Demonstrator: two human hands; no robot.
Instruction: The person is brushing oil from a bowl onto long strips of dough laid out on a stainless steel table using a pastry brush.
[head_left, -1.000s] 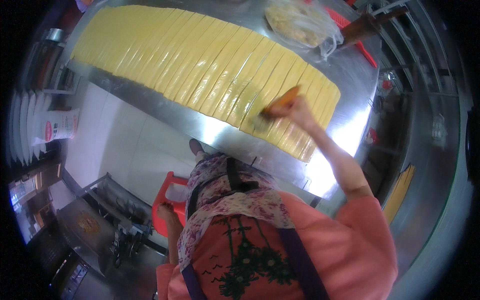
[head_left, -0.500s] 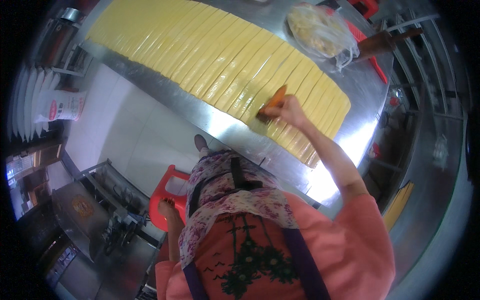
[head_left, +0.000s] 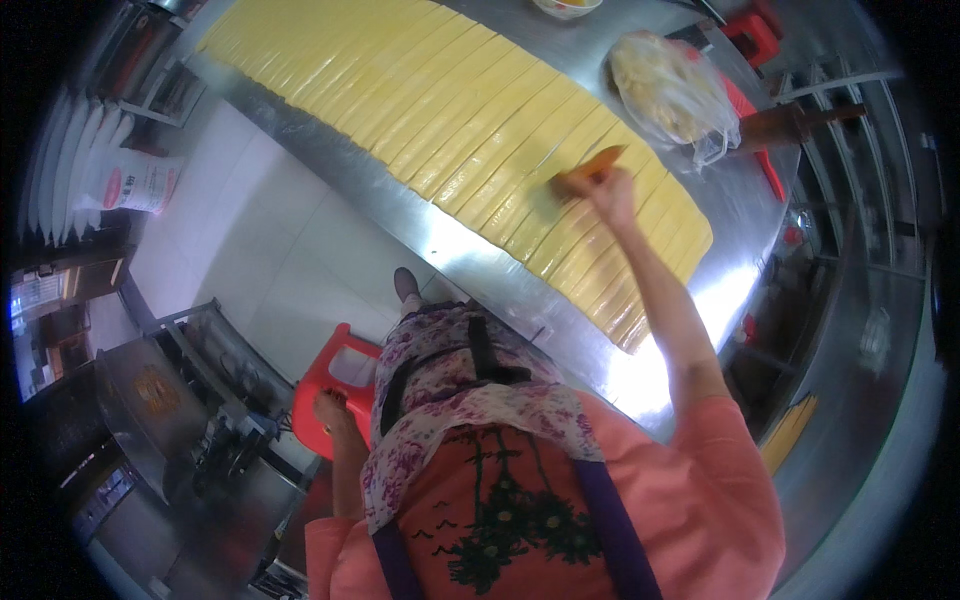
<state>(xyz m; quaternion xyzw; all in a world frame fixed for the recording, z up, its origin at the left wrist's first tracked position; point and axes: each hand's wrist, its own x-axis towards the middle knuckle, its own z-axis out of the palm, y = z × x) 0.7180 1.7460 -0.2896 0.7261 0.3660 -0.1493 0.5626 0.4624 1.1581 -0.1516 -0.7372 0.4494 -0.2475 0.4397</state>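
A long sheet of yellow dough [head_left: 440,110], cut crosswise into many narrow strips, lies across the steel table [head_left: 390,185]. My right hand [head_left: 612,195] is closed around a flat pastry brush [head_left: 604,161] with an orange-brown handle. The bristles are low over the strips near the right part of the sheet, slightly blurred. Many strips have a wet shine. My left hand [head_left: 331,409] hangs low at my left side, over or beside a red plastic stool [head_left: 318,378]. Its fingers look curled in, and nothing shows in them.
On the table's far right sit a clear plastic bag of pale yellow pieces [head_left: 670,88], a rolling pin [head_left: 785,127] and a red tray [head_left: 768,172]. A bowl [head_left: 567,8] stands at the far edge. Metal racks [head_left: 850,150] are at right; a white bucket [head_left: 140,180] at left.
My right hand has moved the brush away from the sheet's near edge, farther across the strips and a little rightward. The view has shifted slightly, showing the bowl. My left hand stays low.
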